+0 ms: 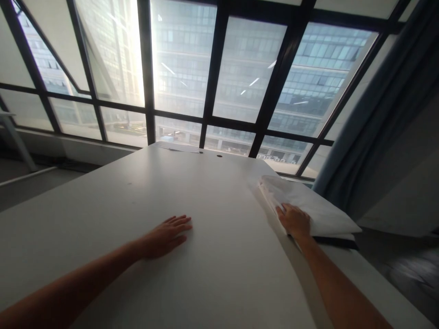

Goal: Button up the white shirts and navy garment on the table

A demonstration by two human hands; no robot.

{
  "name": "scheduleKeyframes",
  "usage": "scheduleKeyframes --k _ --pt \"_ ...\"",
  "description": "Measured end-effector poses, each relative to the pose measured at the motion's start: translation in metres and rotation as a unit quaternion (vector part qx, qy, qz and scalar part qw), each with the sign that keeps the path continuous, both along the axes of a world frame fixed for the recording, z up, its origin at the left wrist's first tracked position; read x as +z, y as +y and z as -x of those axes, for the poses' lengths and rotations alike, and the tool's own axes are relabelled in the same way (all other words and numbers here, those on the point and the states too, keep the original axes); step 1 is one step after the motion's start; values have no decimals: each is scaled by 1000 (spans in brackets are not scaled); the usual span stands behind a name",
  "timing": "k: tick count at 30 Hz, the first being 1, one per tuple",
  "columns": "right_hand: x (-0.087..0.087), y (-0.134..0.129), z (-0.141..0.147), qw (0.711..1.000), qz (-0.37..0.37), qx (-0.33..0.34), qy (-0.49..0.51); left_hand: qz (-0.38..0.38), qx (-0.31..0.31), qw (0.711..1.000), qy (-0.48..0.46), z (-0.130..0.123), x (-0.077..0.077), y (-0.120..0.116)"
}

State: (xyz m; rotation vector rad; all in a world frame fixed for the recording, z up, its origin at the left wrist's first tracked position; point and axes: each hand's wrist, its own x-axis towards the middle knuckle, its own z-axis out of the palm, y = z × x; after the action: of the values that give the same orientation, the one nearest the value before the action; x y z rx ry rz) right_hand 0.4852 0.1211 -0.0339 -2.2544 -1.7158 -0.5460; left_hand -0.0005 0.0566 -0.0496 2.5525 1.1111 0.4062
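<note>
My left hand point(166, 236) is over the white tabletop point(209, 283), palm down, with fingers stretched out and apart; nothing is in it. On the right, my right hand point(295, 221) is at the near left edge of a folded white sheet-like bundle point(324, 210). Its fingers are bent and closed on the bundle's edge, and their tips are partly hidden. The bundle lies in layers, with a dark strip point(336, 242) showing under its near side. Whether it is cloth or plastic I cannot tell.
A narrow gap-like grey strip point(300, 274) runs along the tabletop's right side, beside another white surface point(373, 283). Dark-framed windows point(254, 68) stand beyond the far edge. A blue-grey curtain point(373, 119) hangs at right. Round dark holes point(219, 156) mark the far end.
</note>
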Motion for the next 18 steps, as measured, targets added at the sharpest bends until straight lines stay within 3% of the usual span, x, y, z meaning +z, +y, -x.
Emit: scheduleKeyframes --k 5,14,18 --pt "7 -5 4 1000 -23 -18 9 -16 11 1000 18 0 0 0" --pt "4 -10 4 994 -82 -43 55 -36 10 999 14 -2 0 -1" --pt "22 -13 5 981 -170 -49 79 -45 14 999 15 -4 3 -4"
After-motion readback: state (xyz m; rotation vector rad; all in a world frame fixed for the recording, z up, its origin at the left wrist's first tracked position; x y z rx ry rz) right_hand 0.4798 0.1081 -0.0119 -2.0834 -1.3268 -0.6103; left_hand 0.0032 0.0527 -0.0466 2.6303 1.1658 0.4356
